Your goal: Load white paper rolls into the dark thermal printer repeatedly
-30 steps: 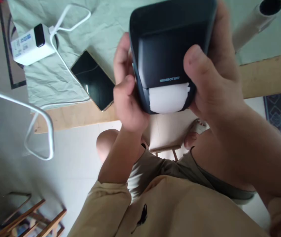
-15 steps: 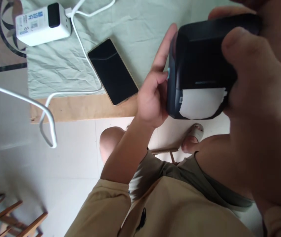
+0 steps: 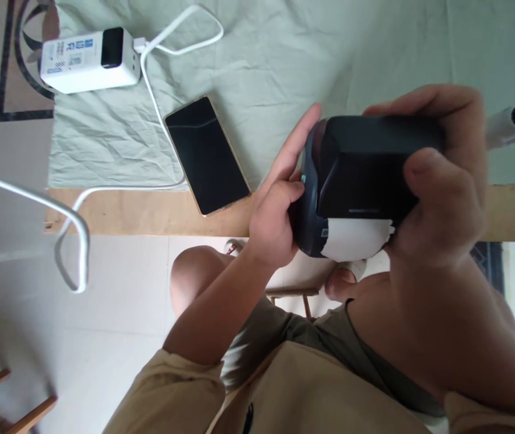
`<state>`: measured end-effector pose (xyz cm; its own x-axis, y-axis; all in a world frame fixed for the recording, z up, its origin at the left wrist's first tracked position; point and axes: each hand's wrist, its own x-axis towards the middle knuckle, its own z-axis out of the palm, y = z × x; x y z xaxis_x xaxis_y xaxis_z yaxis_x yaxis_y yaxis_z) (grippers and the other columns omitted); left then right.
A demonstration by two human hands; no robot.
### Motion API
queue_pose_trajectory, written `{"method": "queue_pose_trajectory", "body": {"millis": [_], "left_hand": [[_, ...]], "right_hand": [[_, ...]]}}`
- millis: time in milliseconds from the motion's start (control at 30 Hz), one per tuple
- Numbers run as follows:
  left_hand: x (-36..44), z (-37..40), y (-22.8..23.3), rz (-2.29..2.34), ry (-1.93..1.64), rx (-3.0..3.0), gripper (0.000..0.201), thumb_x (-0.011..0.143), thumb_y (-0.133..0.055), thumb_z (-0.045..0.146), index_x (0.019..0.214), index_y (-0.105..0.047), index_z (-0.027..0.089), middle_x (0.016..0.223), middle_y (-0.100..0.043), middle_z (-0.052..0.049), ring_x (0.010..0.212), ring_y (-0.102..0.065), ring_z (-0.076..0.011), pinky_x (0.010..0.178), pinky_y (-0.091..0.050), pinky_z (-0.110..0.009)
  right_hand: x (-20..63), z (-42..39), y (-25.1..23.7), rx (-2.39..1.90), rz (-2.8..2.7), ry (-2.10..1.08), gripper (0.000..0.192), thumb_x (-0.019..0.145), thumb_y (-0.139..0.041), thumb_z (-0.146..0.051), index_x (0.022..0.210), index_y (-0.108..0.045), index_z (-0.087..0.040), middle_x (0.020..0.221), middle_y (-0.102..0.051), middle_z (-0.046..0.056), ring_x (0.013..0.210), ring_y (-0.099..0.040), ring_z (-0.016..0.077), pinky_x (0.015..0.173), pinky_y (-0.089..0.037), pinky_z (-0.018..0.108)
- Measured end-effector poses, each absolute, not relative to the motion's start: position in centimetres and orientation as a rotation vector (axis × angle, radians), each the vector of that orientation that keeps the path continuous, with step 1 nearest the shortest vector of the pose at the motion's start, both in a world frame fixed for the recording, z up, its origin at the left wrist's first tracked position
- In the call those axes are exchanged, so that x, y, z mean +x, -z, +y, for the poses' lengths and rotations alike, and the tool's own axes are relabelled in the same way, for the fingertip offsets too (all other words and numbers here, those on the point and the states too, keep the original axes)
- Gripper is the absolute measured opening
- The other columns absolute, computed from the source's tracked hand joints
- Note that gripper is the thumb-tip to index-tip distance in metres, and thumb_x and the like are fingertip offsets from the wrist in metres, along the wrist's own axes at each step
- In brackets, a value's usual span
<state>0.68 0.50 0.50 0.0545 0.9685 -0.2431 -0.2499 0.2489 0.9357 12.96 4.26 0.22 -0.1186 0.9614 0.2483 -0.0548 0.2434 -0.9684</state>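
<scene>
Between my two hands, above the table's front edge, is a black portable receipt printer (image 3: 357,175) with a torn strip of white paper (image 3: 357,238) sticking out on its near side. My left hand (image 3: 273,220) grips the printer's left side, with the index finger stretched along it and the thumb near a small light-blue mark. Around the right side wraps my right hand (image 3: 447,181), its thumb on the black top and its other fingers at the far edge. The printer's underside is hidden.
On the green cloth (image 3: 266,66) lie a dark-screened phone (image 3: 207,155) and a white power bank (image 3: 90,60) with a white cable (image 3: 149,90) plugged in. A pale tube (image 3: 513,123) lies behind my right hand. Wooden chair parts (image 3: 31,416) stand at lower left.
The printer, in both hands, has moved lower in view and looks slightly smaller. The pale tube has come into sight at right. The phone and power bank appear a little lower.
</scene>
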Motion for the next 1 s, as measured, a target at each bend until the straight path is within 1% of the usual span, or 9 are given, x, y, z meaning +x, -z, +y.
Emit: {"method": "queue_pose_trajectory", "body": {"millis": [133, 333, 433, 533, 600, 700, 800, 900, 1000], "left_hand": [[0.8, 0.5, -0.2, 1.026, -1.236, 0.748, 0.062, 0.079, -0.028, 0.016, 0.140, -0.027, 0.030, 0.123, -0.057, 0.006, 0.090, -0.063, -0.0140, 0.085, -0.051, -0.030], [1.1, 0.9, 0.2, 1.003, -1.254, 0.779, 0.060, 0.080, -0.025, 0.014, 0.139, -0.028, 0.025, 0.134, -0.050, 0.006, 0.122, -0.051, -0.0161, 0.107, -0.041, -0.034], [1.0, 1.1, 0.4, 0.990, -1.242, 0.795, 0.061, 0.080, -0.021, 0.015, 0.141, -0.022, 0.022, 0.143, -0.041, 0.006, 0.132, -0.042, -0.0149, 0.113, -0.035, -0.034], [0.9, 1.2, 0.1, 0.992, -1.261, 0.784, 0.061, 0.082, -0.014, 0.018, 0.143, -0.019, 0.018, 0.142, -0.043, 0.003, 0.129, -0.046, -0.0155, 0.110, -0.039, -0.036], [0.9, 1.1, -0.1, 0.960, -1.263, 0.747, 0.059, 0.085, -0.012, 0.023, 0.143, -0.020, 0.018, 0.139, -0.046, 0.002, 0.127, -0.048, -0.0173, 0.106, -0.043, -0.036], [1.2, 1.0, -0.4, 0.938, -1.235, 0.691, 0.057, 0.087, -0.015, 0.032, 0.142, -0.024, 0.021, 0.135, -0.052, 0.002, 0.128, -0.048, -0.0211, 0.100, -0.048, -0.034], [1.8, 1.0, -0.4, 0.920, -1.243, 0.597, 0.054, 0.089, -0.028, 0.042, 0.139, -0.033, 0.022, 0.128, -0.058, -0.001, 0.133, -0.042, -0.0253, 0.104, -0.044, -0.034], [2.5, 1.2, -0.4, 0.878, -1.252, 0.552, 0.053, 0.089, -0.032, 0.051, 0.132, -0.042, 0.021, 0.124, -0.060, -0.003, 0.137, -0.035, -0.0261, 0.110, -0.037, -0.038], [2.9, 1.4, -0.3, 0.857, -1.250, 0.597, 0.046, 0.090, -0.030, 0.051, 0.124, -0.046, 0.024, 0.129, -0.055, -0.002, 0.135, -0.038, -0.0248, 0.115, -0.031, -0.043]], "right_hand": [[13.3, 4.2, -0.1, -0.936, -1.373, -1.177, 0.030, 0.074, -0.047, -0.036, 0.101, -0.057, -0.028, 0.086, -0.053, 0.002, 0.079, -0.053, 0.0160, 0.070, -0.044, 0.031], [13.5, 4.2, 0.3, -0.917, -1.333, -1.209, 0.033, 0.073, -0.046, -0.038, 0.104, -0.054, -0.027, 0.096, -0.055, 0.002, 0.088, -0.054, 0.0181, 0.084, -0.044, 0.036], [13.8, 4.4, 0.4, -0.906, -1.368, -1.168, 0.041, 0.069, -0.054, -0.039, 0.109, -0.051, -0.029, 0.109, -0.053, 0.001, 0.104, -0.052, 0.0188, 0.095, -0.043, 0.037], [14.7, 4.8, -0.2, -0.817, -1.551, -1.186, 0.059, 0.065, -0.063, -0.041, 0.120, -0.045, -0.031, 0.130, -0.041, -0.001, 0.126, -0.040, 0.0200, 0.109, -0.037, 0.037], [15.5, 5.1, -1.0, -0.791, -1.742, -1.229, 0.067, 0.064, -0.067, -0.036, 0.126, -0.040, -0.034, 0.137, -0.034, -0.002, 0.130, -0.036, 0.0197, 0.111, -0.036, 0.038], [16.7, 5.1, -2.3, -0.947, -1.912, -1.229, 0.067, 0.067, -0.068, -0.028, 0.127, -0.038, -0.038, 0.135, -0.039, -0.003, 0.123, -0.046, 0.0187, 0.102, -0.045, 0.037], [17.4, 4.8, -3.4, -1.168, -1.977, -0.845, 0.059, 0.068, -0.070, -0.040, 0.122, -0.047, -0.032, 0.130, -0.044, 0.002, 0.118, -0.049, 0.0212, 0.088, -0.051, 0.035], [17.4, 4.5, -4.1, -1.236, -1.952, -0.413, 0.051, 0.069, -0.066, -0.053, 0.108, -0.056, -0.022, 0.096, -0.056, 0.004, 0.088, -0.056, 0.0165, 0.073, -0.048, 0.032], [17.2, 4.7, -4.5, -1.286, -1.831, -0.375, 0.026, 0.082, -0.056, -0.043, 0.096, -0.055, -0.021, 0.073, -0.051, -0.001, 0.060, -0.048, 0.0064, 0.058, -0.039, 0.026]]}}
